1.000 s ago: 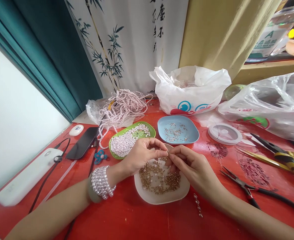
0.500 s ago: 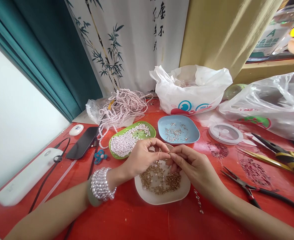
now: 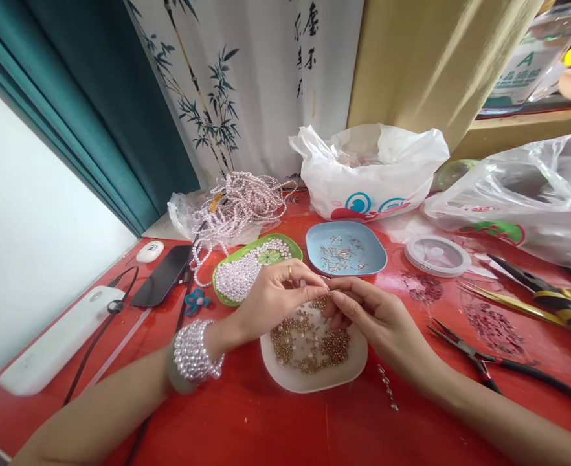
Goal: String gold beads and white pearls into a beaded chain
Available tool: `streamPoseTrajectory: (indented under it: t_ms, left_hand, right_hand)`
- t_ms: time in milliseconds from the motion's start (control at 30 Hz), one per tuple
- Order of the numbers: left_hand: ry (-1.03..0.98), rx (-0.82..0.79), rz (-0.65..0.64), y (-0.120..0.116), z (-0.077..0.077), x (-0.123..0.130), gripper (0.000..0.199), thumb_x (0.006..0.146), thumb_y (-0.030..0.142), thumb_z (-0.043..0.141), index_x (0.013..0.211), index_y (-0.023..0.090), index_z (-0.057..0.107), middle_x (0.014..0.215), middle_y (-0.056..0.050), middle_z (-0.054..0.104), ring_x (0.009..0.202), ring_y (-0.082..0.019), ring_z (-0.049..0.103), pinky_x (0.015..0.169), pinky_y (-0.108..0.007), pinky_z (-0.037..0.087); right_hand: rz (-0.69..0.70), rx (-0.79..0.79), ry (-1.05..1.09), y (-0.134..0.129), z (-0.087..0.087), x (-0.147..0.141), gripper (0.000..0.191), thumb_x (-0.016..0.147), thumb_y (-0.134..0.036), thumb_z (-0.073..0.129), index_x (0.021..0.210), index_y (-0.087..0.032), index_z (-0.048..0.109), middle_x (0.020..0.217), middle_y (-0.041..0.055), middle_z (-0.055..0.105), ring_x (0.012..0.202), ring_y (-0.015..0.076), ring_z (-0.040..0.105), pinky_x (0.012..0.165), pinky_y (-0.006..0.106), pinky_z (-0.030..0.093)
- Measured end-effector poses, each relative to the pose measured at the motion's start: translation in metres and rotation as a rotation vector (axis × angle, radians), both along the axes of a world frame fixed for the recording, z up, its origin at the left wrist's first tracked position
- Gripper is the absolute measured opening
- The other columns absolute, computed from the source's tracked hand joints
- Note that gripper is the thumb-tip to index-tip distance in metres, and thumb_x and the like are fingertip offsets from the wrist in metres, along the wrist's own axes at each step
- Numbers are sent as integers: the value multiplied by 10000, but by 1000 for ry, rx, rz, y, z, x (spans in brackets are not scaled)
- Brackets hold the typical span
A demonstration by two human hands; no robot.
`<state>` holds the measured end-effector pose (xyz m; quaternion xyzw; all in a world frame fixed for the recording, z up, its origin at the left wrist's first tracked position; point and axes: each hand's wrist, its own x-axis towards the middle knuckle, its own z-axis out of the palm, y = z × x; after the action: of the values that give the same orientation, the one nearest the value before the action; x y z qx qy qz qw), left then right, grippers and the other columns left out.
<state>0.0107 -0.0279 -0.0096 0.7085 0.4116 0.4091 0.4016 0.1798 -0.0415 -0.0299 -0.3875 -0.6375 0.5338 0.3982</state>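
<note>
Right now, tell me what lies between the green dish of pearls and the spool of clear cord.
The blue dish of small metal findings sits between the green dish and the spool, seen in the head view.

Red glossy counter [image 3: 246,427], crowded. At centre front, a white dish [image 3: 314,378] of small gold beads; just beyond it a green dish [image 3: 227,265] heaped with pearl beads and a blue dish [image 3: 346,249] of metal findings. Behind those, a tangle of pearl strands [image 3: 239,204] on clear plastic and a white printed plastic bag [image 3: 368,171]. Toward the left edge, a dark phone [image 3: 162,275], a white power bank [image 3: 55,343] with black cable, a small blue knot ornament [image 3: 197,300]. On the right, a clear cord spool [image 3: 436,254], pliers [image 3: 480,362], yellow-handled cutters [image 3: 548,298], a large clear bag [image 3: 518,194]. Short bead chain [image 3: 388,388] beside the white dish.
</note>
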Motion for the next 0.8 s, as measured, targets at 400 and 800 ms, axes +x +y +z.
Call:
streamPoseTrajectory:
  t_ms: [400,800]
  left_hand:
    - [121,47,-10,2,18,-8,110,752,252,608,683,167,617,720,-18,593,692,-127,517,627,-254,395]
    - [433,-265,-172,15,17,-25,153,684,233,603,797,151,666,747,-47,671,646,-139,583,565,-236,425]
  right_hand:
    - [8,-40,-36,-2,5,1,182,816,-337,506,754,-176,567,646,17,615,595,112,588,568,245,510]
    - [-81,-54,11,0,8,2,190,778,-339,526,687,-174,548,613,15,614,561,113,594,547,241,509]
